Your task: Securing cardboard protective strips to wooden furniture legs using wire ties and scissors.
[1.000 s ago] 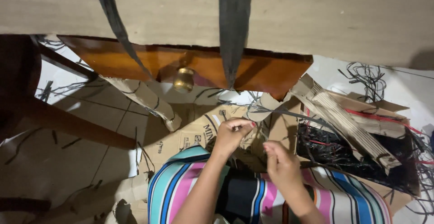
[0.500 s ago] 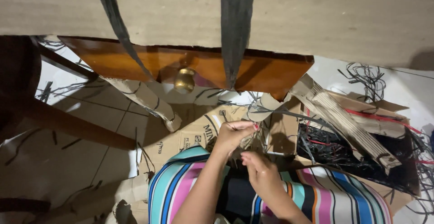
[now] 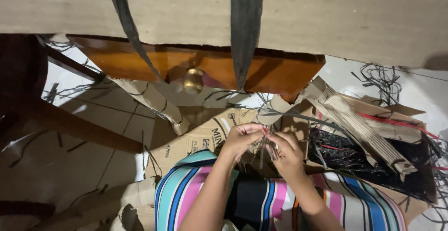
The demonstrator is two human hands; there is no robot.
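Over striped lap: both hands pinch thin dark strips [image 3: 266, 149].
L hand [image 3: 240, 140] & R hand [image 3: 287, 154] fingers clenched on strips; keep grip close, tension even.

left hand [image 3: 240, 140], right hand [image 3: 289, 154], fingers pinched together, forearms converging

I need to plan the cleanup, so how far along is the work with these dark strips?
Done: two strips already hang over the cardboard sheet. In hand: the left hand and right hand pinch thin strips together above the striped cloth. Left: a tangled pile of strips lies loose in the cardboard at the right.
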